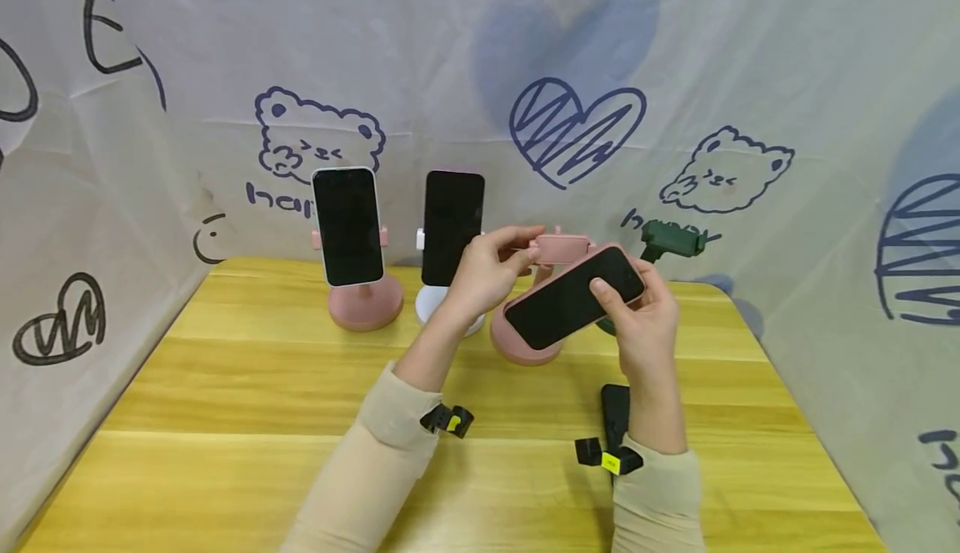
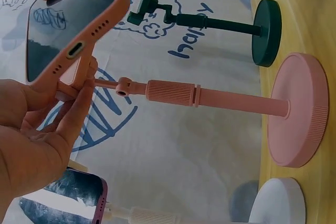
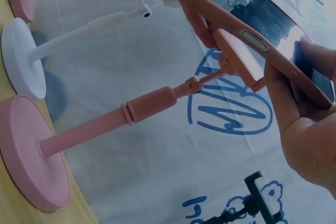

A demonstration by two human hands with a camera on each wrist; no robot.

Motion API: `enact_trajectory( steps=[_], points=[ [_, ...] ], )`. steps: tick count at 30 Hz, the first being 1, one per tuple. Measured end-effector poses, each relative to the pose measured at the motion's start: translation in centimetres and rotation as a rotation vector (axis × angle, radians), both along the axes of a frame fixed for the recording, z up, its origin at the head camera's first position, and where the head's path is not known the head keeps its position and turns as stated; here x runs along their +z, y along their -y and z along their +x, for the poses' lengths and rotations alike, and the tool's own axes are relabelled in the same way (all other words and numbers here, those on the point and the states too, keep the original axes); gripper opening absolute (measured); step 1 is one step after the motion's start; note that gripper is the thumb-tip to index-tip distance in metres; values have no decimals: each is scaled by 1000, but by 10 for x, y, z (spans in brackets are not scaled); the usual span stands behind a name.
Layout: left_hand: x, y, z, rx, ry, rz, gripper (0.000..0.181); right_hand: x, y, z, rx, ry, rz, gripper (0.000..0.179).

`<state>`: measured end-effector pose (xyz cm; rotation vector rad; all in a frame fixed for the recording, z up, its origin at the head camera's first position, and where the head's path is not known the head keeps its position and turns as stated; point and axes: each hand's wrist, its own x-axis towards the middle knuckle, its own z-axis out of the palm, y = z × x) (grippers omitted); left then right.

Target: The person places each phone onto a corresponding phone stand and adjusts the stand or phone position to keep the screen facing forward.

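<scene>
The right hand point(image 1: 648, 319) holds a phone in a pink case point(image 1: 573, 299); its grip is pinching the phone at one end, with the thumb laid on the dark screen and the fingers behind. This phone is tilted, and it stands in the air just in front of the middle pink stand point(image 1: 517, 346) — whether it touches the clamp, I cannot tell.

The left hand point(image 1: 483, 273) pinches the pink clamp point(image 1: 564, 248) at the top of this same stand, with the fingers curled at its left end. The stand is upright, its round base on the wooden tabletop point(image 1: 255, 386).

To the left, a white-edged phone point(image 1: 348, 228) sits upright in another pink stand point(image 1: 366, 304). Between the two pink stands there is a white stand point(image 1: 431, 303), which carries a purple-edged phone point(image 1: 452, 223). A dark green stand point(image 1: 675, 238) is on the right side, partly hidden — its clamp holds no phone. A black object point(image 1: 616, 407) lies near the right wrist. Behind everything hangs a pale cloth point(image 1: 442, 52) with blue drawings.
</scene>
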<state>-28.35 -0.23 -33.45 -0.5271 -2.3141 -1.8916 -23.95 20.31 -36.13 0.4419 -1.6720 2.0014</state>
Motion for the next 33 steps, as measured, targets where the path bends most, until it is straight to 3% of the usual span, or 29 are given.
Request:
enact_trajectory(
  steps=[7,12,16,19,25,33],
  points=[
    [3,1,11,22,-54,-86,41,-1,0,1,-38,29,-18,33],
    [-2,4,29,67,-184,25,43,-1,-2,1,-36,12,-27,32],
    [-15,8,42,64,-241,122,42,0,0,1,-19,-8,-34,31],
    [-26,11,48,48,-235,141,42,1,1,1,-3,-31,-35,31],
    [-44,14,57,13,-191,96,40,3,4,1,22,-59,-20,29],
    [-49,12,60,26,-172,82,26,4,9,3,10,-11,-2,31]
  ],
)
